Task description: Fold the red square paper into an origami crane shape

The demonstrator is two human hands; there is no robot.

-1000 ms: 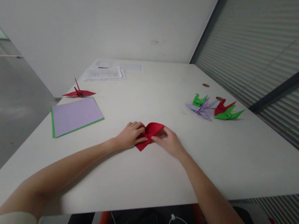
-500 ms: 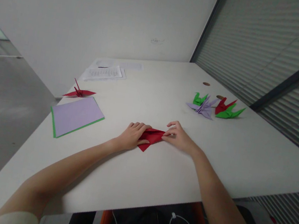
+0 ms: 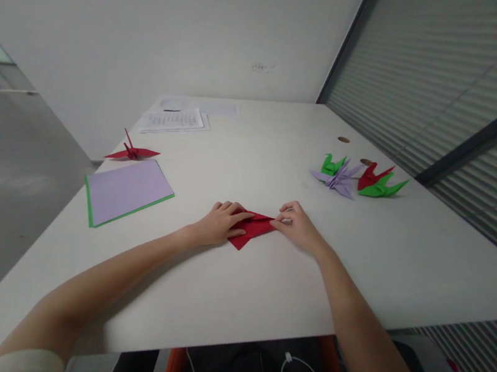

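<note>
A partly folded piece of red origami paper (image 3: 251, 229) lies on the white table in front of me, one corner pointing toward me. My left hand (image 3: 222, 223) rests over its left part, thumb and fingers holding it against the tabletop. At the right tip, my right hand (image 3: 293, 223) pinches the paper between thumb and fingers, the other fingers curled above. The left end of the paper is hidden under my left hand.
Left of my hands lies a stack of purple and green paper sheets (image 3: 129, 192). Behind it stands a red paper crane (image 3: 133, 154). Printed sheets (image 3: 176, 119) with a pen lie farther back. Several folded cranes, including a purple one (image 3: 337, 178) and a green one (image 3: 381, 187), sit at right.
My left hand's fingers have shifted slightly on the red paper, showing a little more of it. My right hand keeps its pinch at the right tip, nearly unmoved.
</note>
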